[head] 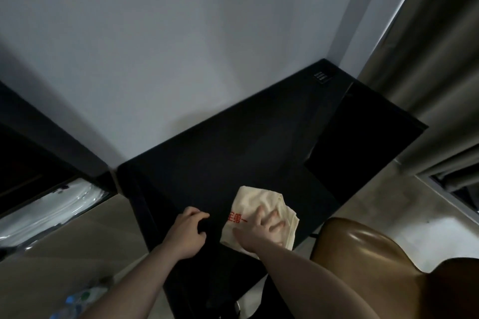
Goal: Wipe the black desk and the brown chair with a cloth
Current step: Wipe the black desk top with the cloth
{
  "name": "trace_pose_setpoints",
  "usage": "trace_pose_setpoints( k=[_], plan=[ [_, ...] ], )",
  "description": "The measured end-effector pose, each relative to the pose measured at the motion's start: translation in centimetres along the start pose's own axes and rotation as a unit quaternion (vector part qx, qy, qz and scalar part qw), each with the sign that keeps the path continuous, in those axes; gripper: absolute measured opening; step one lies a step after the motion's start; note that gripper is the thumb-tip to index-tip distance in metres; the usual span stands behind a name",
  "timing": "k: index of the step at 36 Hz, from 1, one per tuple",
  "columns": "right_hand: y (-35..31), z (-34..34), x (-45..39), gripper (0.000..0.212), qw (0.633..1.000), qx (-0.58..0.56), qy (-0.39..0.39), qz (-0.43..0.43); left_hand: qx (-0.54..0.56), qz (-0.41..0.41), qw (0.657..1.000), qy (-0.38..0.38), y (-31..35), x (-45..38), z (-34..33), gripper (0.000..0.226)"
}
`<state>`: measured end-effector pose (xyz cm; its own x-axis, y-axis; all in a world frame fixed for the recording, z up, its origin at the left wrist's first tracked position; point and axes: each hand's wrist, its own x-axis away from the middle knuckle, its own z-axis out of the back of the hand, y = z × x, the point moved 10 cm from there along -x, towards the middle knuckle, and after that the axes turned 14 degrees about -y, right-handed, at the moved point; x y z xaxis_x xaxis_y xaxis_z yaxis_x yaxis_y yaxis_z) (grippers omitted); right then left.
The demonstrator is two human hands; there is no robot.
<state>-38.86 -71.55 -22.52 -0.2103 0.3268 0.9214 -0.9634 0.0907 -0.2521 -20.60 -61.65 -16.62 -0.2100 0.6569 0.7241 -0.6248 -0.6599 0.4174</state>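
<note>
The black desk [233,142] runs along a white wall into the corner. A cream cloth [255,204] with red lettering lies near the desk's front edge. My right hand [261,228] presses down on the cloth with spread fingers. My left hand [188,230] rests on the desk's front left edge, fingers curled over it. The brown chair [375,256] with a glossy seat stands at the lower right, beside the desk.
A socket panel [322,77] is set into the desk's far right corner. Grey curtains [427,59] hang on the right. A dark cabinet with a glossy shelf [51,204] stands at the left. Blurred bottles [77,300] sit on the floor at the lower left.
</note>
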Motion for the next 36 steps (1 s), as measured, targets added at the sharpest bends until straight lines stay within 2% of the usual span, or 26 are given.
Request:
trace_pose_setpoints(
  k=[11,19,26,31,36],
  plan=[
    [3.8,12.3,-4.9,0.110,0.999,-0.036,-0.002,-0.019,-0.047,-0.034,0.998,-0.030,11.4,-8.2,2.2,0.056],
    [6.8,24.0,-9.0,0.117,0.999,-0.037,0.024,-0.019,-0.072,-0.037,0.995,-0.065,19.9,-16.7,4.1,0.056],
    [8.8,34.2,-11.7,0.117,0.997,-0.039,0.060,-0.042,-0.077,-0.035,0.994,-0.063,25.7,-22.1,6.0,0.056],
    [9.4,38.2,-13.6,0.120,0.993,-0.040,0.096,-0.050,-0.089,-0.038,0.994,-0.058,27.7,-23.5,7.1,0.055],
    [9.7,39.1,-13.9,0.119,0.992,-0.042,0.109,-0.038,-0.113,-0.041,0.991,-0.062,28.1,-23.6,7.0,0.055]
  ],
)
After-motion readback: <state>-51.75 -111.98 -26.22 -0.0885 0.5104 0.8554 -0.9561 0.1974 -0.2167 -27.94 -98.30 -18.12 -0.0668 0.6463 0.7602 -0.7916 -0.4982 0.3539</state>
